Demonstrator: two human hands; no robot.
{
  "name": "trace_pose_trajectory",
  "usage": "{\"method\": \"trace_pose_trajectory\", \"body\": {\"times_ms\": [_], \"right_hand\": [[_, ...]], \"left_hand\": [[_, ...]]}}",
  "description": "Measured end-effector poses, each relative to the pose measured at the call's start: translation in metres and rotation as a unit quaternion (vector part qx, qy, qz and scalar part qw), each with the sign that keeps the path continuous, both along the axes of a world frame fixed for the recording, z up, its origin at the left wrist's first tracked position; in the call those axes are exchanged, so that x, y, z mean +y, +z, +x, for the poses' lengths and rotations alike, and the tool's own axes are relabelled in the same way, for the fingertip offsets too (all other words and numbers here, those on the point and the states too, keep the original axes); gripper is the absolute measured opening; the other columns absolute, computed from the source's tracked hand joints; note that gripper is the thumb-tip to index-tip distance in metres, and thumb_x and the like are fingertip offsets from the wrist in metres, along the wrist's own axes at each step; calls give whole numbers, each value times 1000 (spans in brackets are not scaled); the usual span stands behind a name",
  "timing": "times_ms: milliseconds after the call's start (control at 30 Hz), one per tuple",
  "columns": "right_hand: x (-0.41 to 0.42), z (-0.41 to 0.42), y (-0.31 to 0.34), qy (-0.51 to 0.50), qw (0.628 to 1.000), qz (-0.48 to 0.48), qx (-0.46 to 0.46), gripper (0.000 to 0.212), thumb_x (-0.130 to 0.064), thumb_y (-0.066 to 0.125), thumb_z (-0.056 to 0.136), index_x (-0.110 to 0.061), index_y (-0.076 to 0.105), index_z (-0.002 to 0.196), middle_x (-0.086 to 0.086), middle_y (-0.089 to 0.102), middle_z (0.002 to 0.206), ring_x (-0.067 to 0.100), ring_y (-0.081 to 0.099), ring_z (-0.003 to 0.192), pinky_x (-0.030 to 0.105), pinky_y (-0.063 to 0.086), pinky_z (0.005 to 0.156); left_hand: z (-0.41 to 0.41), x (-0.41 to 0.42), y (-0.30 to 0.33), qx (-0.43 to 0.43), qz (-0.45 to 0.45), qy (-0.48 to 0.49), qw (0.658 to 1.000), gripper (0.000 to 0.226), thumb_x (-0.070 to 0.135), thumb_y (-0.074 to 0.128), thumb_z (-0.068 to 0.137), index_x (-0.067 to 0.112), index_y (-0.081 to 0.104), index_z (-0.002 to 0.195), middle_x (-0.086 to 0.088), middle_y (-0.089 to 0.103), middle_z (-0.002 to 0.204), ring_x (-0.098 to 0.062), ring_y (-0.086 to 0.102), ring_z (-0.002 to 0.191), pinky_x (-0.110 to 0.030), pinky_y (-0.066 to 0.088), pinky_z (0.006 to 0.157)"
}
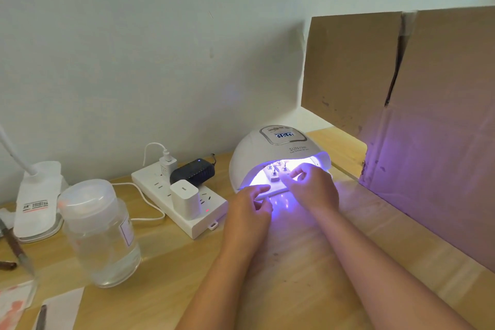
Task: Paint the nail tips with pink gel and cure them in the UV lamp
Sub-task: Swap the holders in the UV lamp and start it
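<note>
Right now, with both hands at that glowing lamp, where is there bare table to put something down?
Bare wood lies right of the right hand, between the UV lamp and the cardboard, and in front between the clear bottle and the forearms. It is crowded on the left around the power strip.

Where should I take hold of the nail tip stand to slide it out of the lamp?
Take the nail tip stand by its flat front edge, which sticks out of the UV lamp mouth, and come from the open front. The dome covers every other side, and the upright holders carry the tips, so keep off those.
</note>
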State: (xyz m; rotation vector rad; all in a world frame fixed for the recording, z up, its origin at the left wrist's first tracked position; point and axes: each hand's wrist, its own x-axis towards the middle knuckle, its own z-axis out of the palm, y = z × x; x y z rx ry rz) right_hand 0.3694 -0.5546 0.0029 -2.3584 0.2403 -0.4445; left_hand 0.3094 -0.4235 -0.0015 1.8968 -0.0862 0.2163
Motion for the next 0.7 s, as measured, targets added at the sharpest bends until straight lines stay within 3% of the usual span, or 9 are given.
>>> {"method": "trace_pose_trajectory", "body": {"times_ms": [67,133,167,300,367,433,533,600,700], "right_hand": [[-6,2,1,-1,1000,-19,16,18,-40,62,81,-29,59,94,-10,57,72,18,55,81,24,34,59],[-3,7,3,6,998,-54,43,36,-40,58,84,-26,57,117,-3,65,93,19,56,88,24,34,67],[0,10,4,4,997,-64,47,38,-39,57,86,-23,57,120,0,66,101,19,57,90,23,34,68],[5,7,4,-4,998,-60,14,25,-27,59,84,-7,66,97,8,69,92,27,61,89,29,44,65],[-1,-6,1,3,999,-43,-20,17,-24,61,81,-8,66,80,5,66,73,27,60,76,27,42,57],[-13,-24,-3,11,997,-27,-66,23,-23,64,79,-11,59,59,-1,55,53,22,51,59,23,34,49],[-41,-54,-5,36,993,-11,-116,15,-20,70,77,-12,69,64,-5,50,47,8,46,49,25,35,52],[-60,-73,-5,36,991,-12,-128,7,-15,72,74,-9,71,73,-1,54,48,7,44,49,24,38,54],[-86,-92,-6,11,989,-41,-144,9,-12,73,72,-7,69,69,4,54,52,12,44,54,21,36,52]], "left_hand": [[-1,0,0,4,11,-5,1000,32,9,49,88,24,58,115,0,61,95,-10,55,70,-18,44,67],[-1,0,1,6,15,-10,1000,33,9,49,87,24,57,116,1,61,97,-7,55,69,-12,40,62],[-2,0,1,8,14,-10,1000,33,10,49,88,25,57,116,1,60,96,-5,55,70,-8,39,59],[-2,2,1,19,10,-10,1000,32,10,49,87,27,56,114,2,59,96,-5,56,72,-9,38,58],[-2,2,1,19,8,-11,1000,32,8,49,87,26,56,112,3,60,98,-6,56,71,-14,41,62],[-1,2,1,14,8,-13,1000,31,7,49,87,24,57,112,8,59,102,-9,58,75,-21,45,70],[-1,1,1,12,15,-11,1000,30,7,50,87,23,57,111,15,56,101,-10,59,78,-23,45,73],[0,1,0,12,23,-10,1000,29,7,50,87,25,57,109,18,55,99,-8,59,77,-22,43,70],[1,1,-1,8,36,-10,999,27,7,51,87,28,55,103,19,55,98,-9,59,79,-21,42,66]]}}
